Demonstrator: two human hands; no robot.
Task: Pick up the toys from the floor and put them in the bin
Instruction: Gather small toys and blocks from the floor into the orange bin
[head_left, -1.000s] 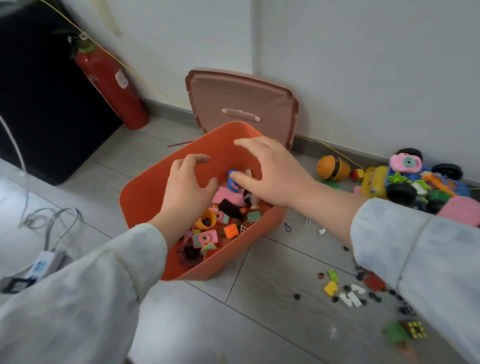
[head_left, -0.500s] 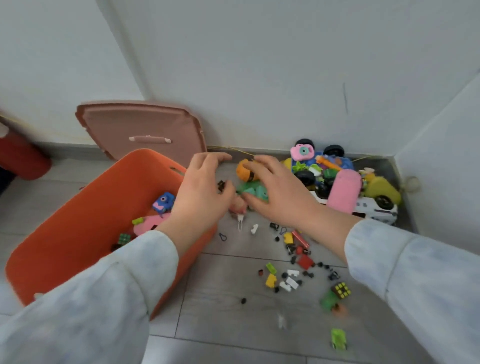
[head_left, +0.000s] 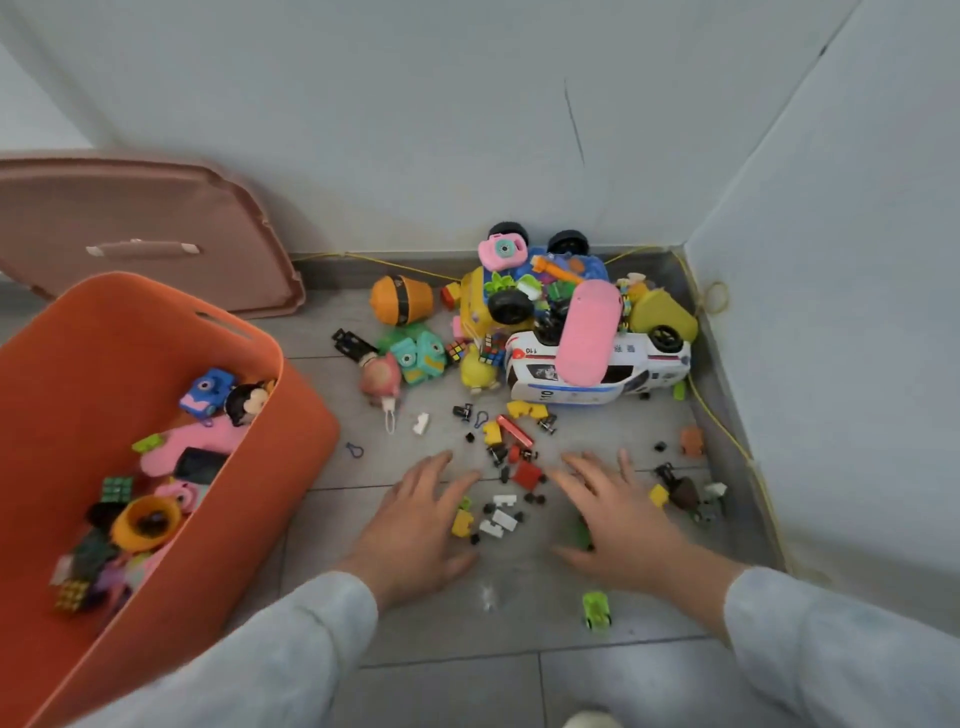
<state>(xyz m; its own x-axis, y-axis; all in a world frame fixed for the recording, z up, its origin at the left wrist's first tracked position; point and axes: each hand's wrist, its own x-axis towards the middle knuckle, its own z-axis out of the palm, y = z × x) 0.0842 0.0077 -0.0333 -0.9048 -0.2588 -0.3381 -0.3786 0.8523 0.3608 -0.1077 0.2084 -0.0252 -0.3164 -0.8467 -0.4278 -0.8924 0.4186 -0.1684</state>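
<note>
Both hands flat, fingers (head_left: 426, 478) spread, holding nothing: left hand (head_left: 415, 525), right hand (head_left: 623, 525). Loose small bricks (head_left: 497, 519) lie on the floor (head_left: 467, 623) directly between them, scatter running toward the floor's far right corner. Orange bin (head_left: 306, 441) sits left; left hand nearer it. Likely next: inward sweep.

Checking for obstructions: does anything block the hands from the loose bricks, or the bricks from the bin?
Nothing visible. The left hand and right hand flank the bricks; the bin stands open beside them.
</note>
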